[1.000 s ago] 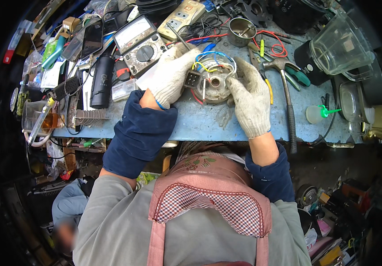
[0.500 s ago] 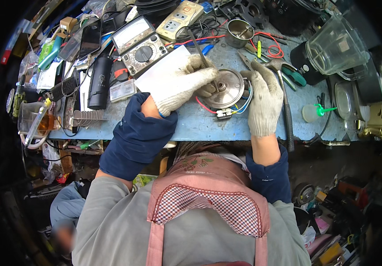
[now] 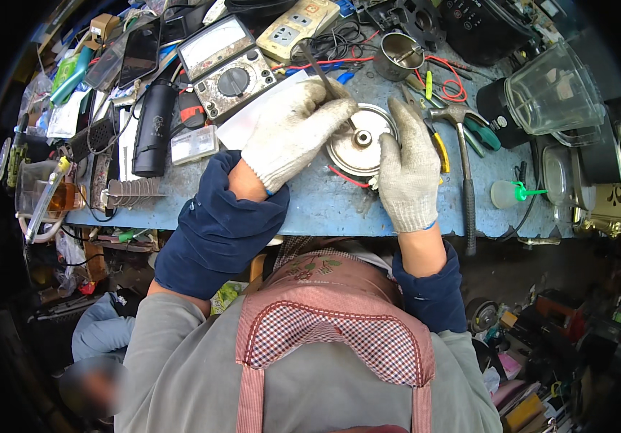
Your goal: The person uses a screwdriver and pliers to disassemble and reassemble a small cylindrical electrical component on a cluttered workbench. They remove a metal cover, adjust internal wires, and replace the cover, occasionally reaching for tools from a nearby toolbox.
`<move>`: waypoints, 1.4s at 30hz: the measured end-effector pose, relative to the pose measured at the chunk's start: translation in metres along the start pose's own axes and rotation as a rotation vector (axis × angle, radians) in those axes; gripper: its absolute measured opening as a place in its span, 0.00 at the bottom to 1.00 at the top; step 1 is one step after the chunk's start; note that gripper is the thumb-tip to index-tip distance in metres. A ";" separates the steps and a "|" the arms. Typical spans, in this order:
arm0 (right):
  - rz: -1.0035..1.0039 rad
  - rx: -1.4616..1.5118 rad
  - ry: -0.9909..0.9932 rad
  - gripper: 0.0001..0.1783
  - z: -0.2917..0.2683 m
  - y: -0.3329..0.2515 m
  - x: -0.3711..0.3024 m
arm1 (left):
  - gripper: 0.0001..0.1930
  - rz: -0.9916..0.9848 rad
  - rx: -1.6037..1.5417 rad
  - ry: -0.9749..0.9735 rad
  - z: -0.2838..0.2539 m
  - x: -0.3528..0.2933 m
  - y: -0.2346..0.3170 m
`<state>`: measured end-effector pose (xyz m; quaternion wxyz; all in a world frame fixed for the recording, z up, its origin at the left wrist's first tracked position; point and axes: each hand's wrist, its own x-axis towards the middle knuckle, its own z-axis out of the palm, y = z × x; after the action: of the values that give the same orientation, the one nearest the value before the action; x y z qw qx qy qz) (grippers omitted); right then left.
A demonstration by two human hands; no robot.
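Observation:
A round silver metal disc (image 3: pixel 354 153) with a raised hub at its centre lies over the workbench between my gloved hands. My left hand (image 3: pixel 297 126) is closed round a long, thin, dark metal tool (image 3: pixel 315 68). The tool's lower end reaches over the disc near the hub. My right hand (image 3: pixel 410 159) grips the disc's right edge, thumb in front and fingers stretched along the far side. A red wire (image 3: pixel 347 177) pokes out under the disc's near left edge. The rest of the wiring is mostly hidden by the disc and my right hand.
Right of my hand lie a hammer (image 3: pixel 464 159) and yellow-handled pliers (image 3: pixel 440 150). A metal cup (image 3: pixel 398 63) stands behind, and a small green-capped bottle (image 3: pixel 507 193) farther right. An analog multimeter (image 3: pixel 234 83), a power strip (image 3: pixel 297 30) and a black flask (image 3: pixel 156 130) crowd the left.
The disc has tilted to show more of its face, covering the blue and white wires and the connector. My right hand has shifted left and closed on the disc's edge.

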<state>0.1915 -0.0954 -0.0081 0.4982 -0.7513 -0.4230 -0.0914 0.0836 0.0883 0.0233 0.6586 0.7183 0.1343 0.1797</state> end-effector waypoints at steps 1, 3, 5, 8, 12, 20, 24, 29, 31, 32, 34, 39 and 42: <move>-0.007 -0.106 0.048 0.26 0.000 -0.002 0.000 | 0.13 0.010 0.066 -0.020 0.000 -0.001 -0.001; -0.022 -0.315 0.145 0.27 -0.001 -0.012 0.001 | 0.13 -0.003 0.054 0.008 -0.002 0.002 -0.006; -0.014 -0.368 0.156 0.28 -0.005 -0.025 -0.005 | 0.13 -0.054 -0.064 0.032 -0.001 0.001 -0.005; 0.024 -0.270 -0.004 0.39 -0.013 -0.026 -0.013 | 0.13 -0.070 -0.123 0.033 0.000 0.000 -0.003; 0.038 -0.155 -0.281 0.52 -0.021 -0.019 -0.002 | 0.12 -0.016 0.033 0.040 0.000 -0.003 -0.002; 0.051 -0.033 -0.230 0.52 -0.022 -0.013 -0.001 | 0.11 -0.003 0.171 0.065 0.003 -0.004 -0.001; 0.028 -0.071 -0.164 0.45 -0.021 -0.013 -0.006 | 0.17 0.114 0.255 0.123 0.004 -0.005 -0.003; 0.062 -0.011 -0.231 0.37 -0.022 -0.010 0.000 | 0.12 0.080 0.122 0.118 0.013 -0.011 0.008; 0.043 0.008 -0.228 0.37 -0.020 -0.007 -0.001 | 0.10 0.085 0.202 0.094 0.014 -0.014 0.008; 0.033 0.017 -0.226 0.37 -0.020 -0.005 -0.001 | 0.09 0.088 0.242 0.082 0.014 -0.014 0.006; 0.058 0.006 -0.230 0.38 -0.020 -0.004 -0.001 | 0.08 0.273 0.412 0.054 0.012 -0.014 -0.003; 0.042 0.058 -0.206 0.36 -0.018 0.000 -0.001 | 0.08 0.432 0.634 0.007 0.009 -0.020 0.000; 0.042 0.042 -0.193 0.35 -0.018 -0.002 -0.002 | 0.09 0.507 0.656 0.007 0.007 -0.027 0.005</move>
<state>0.1940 -0.1115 0.0010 0.4727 -0.7547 -0.4550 0.0005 0.0625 0.0704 0.0254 0.3290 0.8998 0.0055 0.2865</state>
